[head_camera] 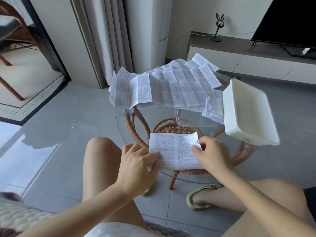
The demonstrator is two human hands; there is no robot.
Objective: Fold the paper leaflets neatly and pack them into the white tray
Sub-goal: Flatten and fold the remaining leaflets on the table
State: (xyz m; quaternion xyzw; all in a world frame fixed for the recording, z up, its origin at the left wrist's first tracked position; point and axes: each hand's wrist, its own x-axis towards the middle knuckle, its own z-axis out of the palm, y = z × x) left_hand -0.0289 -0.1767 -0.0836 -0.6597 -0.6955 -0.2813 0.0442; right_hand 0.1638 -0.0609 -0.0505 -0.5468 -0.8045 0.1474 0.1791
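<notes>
Holding the leaflet point(176, 152) flat at the near rim of the glass bench point(153, 115), the person works close to the body, where both hands reach it easily. The left hand point(139, 159) pinches the leaflet's left edge, fingers on top and thumb seemingly tucked below. The right hand point(211, 151) pinches the right edge near its top corner with curled fingers. Gripping opposite edges likely serves to bring one half over the other along the centre crease.

Just beyond lies what looks like a clear plastic lid point(196, 123); it overlaps the unfolded leaflets point(171, 86), though over or under them I cannot tell. These sprawl across the far half of the bench. A smaller sheaf point(212, 108) touches the white tray point(246, 108) at the bench's right side. No paper shows inside the tray, so packing seems not yet begun.
</notes>
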